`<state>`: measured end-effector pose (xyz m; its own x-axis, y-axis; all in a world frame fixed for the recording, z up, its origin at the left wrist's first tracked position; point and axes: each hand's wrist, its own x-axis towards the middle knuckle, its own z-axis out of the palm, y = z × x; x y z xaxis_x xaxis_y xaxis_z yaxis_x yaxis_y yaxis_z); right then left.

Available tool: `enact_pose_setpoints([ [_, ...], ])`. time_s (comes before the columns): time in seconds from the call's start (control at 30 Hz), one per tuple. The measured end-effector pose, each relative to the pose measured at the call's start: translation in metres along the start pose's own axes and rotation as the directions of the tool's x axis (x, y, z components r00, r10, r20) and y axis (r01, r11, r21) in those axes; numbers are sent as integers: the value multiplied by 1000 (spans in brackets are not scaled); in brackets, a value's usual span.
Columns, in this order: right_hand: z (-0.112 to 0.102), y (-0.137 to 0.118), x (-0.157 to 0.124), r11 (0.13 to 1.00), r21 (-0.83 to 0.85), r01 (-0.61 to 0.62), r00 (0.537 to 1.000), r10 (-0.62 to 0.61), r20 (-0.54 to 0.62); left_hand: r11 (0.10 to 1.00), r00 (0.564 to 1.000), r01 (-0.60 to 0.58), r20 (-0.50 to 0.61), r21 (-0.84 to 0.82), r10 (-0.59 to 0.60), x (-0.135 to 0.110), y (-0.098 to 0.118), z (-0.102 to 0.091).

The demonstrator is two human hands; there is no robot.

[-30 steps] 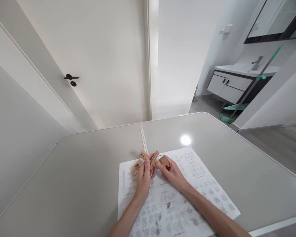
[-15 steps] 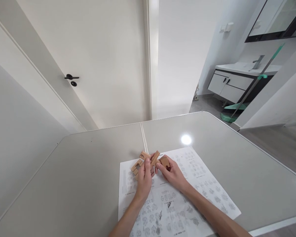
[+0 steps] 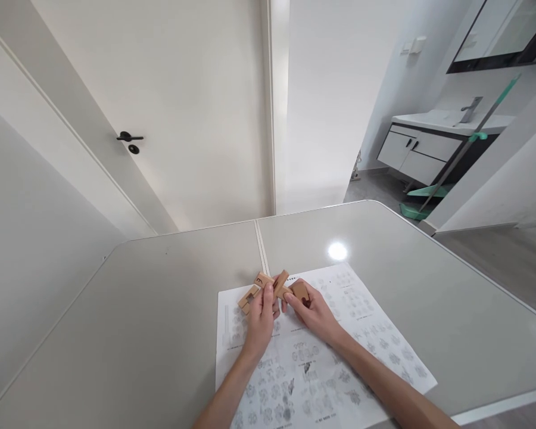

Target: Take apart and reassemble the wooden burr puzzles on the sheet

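Note:
Over the far part of the printed sheet (image 3: 304, 381), both of my hands meet around small notched wooden puzzle pieces. My left hand (image 3: 262, 316) is closed, with its thumb on a crossed pair of wooden puzzle pieces (image 3: 280, 282). One of the pair carries a dark curved mark near its end. My right hand (image 3: 312, 313) pinches the near right end of that pair. Another wooden block (image 3: 301, 292) with a dark notch sits in or against its curled fingers. Just beyond my left hand is a squarish group of wooden pieces (image 3: 247, 298), partly hidden by it.
The sheet of small printed diagrams lies on a grey table (image 3: 138, 322) with a pale seam across it. Past the table stand a white door with a black handle (image 3: 129, 137), a washbasin cabinet (image 3: 420, 152) and a green-and-grey broom with a dustpan (image 3: 417, 211).
The view has shifted very slightly. Both hands keep their grip, and the crossed pieces have turned only a little between my fingers.

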<state>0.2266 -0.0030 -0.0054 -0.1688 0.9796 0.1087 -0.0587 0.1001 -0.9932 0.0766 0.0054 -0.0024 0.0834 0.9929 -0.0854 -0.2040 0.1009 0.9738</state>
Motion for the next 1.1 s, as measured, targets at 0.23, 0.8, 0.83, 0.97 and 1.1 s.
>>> enact_pose_setpoints([
  [0.23,1,8,0,1000,-18,-15,999,14,-34,997,999,40,-14,-59,-41,-2,1,3],
  [0.8,1,7,0,999,42,-13,1000,13,-2,998,999,18,-31,-58,-20,-7,1,8],
  [0.83,1,7,0,999,41,-14,1000,14,-2,998,999,16,-33,-57,-18,-7,1,8],
  [0.97,1,6,1,1000,26,-2,1000,2,-11,998,999,26,-39,-63,-28,-6,0,8],
  [1.1,1,5,1,1000,13,6,1000,-6,-11,997,998,28,-48,-70,-31,-6,1,8],
])
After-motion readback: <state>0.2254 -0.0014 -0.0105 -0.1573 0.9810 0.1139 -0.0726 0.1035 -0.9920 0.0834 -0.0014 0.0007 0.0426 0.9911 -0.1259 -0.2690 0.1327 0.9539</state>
